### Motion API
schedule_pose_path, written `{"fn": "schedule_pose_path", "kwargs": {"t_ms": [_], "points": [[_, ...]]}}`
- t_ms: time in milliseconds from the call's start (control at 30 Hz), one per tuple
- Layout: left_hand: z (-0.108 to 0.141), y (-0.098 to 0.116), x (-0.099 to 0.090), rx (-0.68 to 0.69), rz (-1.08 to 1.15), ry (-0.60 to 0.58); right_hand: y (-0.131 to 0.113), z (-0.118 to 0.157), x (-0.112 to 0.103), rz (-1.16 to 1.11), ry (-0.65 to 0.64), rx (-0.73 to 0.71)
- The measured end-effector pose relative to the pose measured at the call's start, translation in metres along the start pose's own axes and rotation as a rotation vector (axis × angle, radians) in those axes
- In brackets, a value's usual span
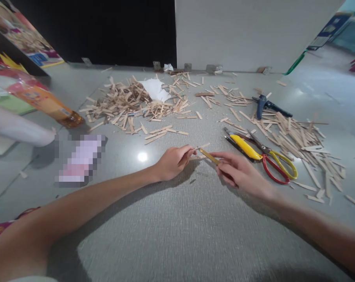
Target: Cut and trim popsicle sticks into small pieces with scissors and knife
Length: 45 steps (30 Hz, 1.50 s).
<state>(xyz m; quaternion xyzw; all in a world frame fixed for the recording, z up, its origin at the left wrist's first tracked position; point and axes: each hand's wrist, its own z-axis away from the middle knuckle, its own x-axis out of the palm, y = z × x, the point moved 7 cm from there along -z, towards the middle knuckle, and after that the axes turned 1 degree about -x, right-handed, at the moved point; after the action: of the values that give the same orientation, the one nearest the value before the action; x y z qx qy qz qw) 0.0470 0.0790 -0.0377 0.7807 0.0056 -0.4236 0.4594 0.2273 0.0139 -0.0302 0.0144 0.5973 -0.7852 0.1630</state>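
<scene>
My left hand (pixel 174 162) pinches a thin, pale wooden stick (pixel 204 147) that points right from the fingertips. A second pale strip shows just below it, partly hidden by the fingers. In my right hand (pixel 238 172) is a slim, flat, yellow-gold tool (pixel 208 156); its tip meets or nearly meets the stick by my left fingertips. I cannot make out its exact kind. A yellow-handled cutter (pixel 247 147) lies just beyond my right hand, beside scissors (pixel 278 162) with one red and one yellow handle loop.
A heap of wooden sticks (pixel 121 102) with white paper (pixel 156 90) sits at the back left; another stick pile (pixel 300 133) lies right, near a dark blue clamp-like tool (pixel 265 106). At left are a bottle (pixel 48 102), another person's arm (pixel 18 125) and a blurred-out flat object (pixel 81 158). A panel (pixel 238 35) stands behind.
</scene>
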Motion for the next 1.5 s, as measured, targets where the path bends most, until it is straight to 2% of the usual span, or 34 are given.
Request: {"fn": "schedule_pose_path", "kwargs": {"t_ms": [100, 167, 233, 333, 433, 600, 633, 733, 833, 900, 933, 1000, 1033, 1167, 1200, 1267, 1400, 1433, 1500], "points": [[0.004, 0.005, 0.003, 0.074, -0.007, -0.006, 0.002, 0.010, 0.020, -0.364, -0.342, 0.303], [0.008, 0.010, 0.006, 0.128, -0.030, -0.020, 0.003, 0.019, 0.032, -0.469, -0.443, 0.378], [0.011, 0.013, 0.009, 0.160, -0.065, -0.034, 0.008, 0.026, 0.046, -0.507, -0.458, 0.391], [0.013, 0.014, 0.011, 0.169, -0.084, -0.054, 0.013, 0.031, 0.063, -0.506, -0.399, 0.341], [0.011, 0.014, 0.009, 0.157, -0.008, -0.056, 0.009, 0.029, 0.060, -0.485, -0.353, 0.284], [0.010, 0.015, 0.006, 0.196, 0.118, -0.039, -0.001, 0.026, 0.045, -0.404, -0.592, 0.393], [0.010, 0.015, 0.006, 0.190, 0.109, -0.037, -0.001, 0.026, 0.047, -0.410, -0.592, 0.401], [0.011, 0.014, 0.007, 0.148, 0.060, -0.033, 0.001, 0.026, 0.058, -0.460, -0.441, 0.301], [0.013, 0.014, 0.007, 0.136, 0.018, -0.038, 0.001, 0.027, 0.064, -0.414, -0.371, 0.227], [0.013, 0.015, 0.008, 0.155, -0.007, -0.047, -0.001, 0.027, 0.057, -0.343, -0.419, 0.259], [0.013, 0.016, 0.008, 0.172, -0.017, -0.050, -0.002, 0.027, 0.054, -0.310, -0.486, 0.302], [0.013, 0.017, 0.009, 0.202, -0.035, -0.047, -0.002, 0.029, 0.052, -0.310, -0.605, 0.397], [0.012, 0.016, 0.009, 0.205, -0.045, -0.040, -0.002, 0.029, 0.053, -0.327, -0.614, 0.411], [0.012, 0.014, 0.009, 0.204, -0.072, -0.008, 0.001, 0.021, 0.063, -0.448, -0.377, 0.230], [0.012, 0.014, 0.009, 0.212, -0.072, -0.005, 0.003, 0.021, 0.066, -0.451, -0.366, 0.213], [0.012, 0.014, 0.009, 0.231, -0.070, 0.003, 0.004, 0.019, 0.065, -0.440, -0.411, 0.223], [0.012, 0.015, 0.009, 0.267, -0.075, 0.007, 0.002, 0.021, 0.055, -0.375, -0.632, 0.378], [0.012, 0.015, 0.009, 0.269, -0.084, 0.009, 0.001, 0.021, 0.055, -0.383, -0.632, 0.383], [0.013, 0.015, 0.009, 0.264, -0.122, 0.018, 0.001, 0.019, 0.056, -0.430, -0.489, 0.311]]}}
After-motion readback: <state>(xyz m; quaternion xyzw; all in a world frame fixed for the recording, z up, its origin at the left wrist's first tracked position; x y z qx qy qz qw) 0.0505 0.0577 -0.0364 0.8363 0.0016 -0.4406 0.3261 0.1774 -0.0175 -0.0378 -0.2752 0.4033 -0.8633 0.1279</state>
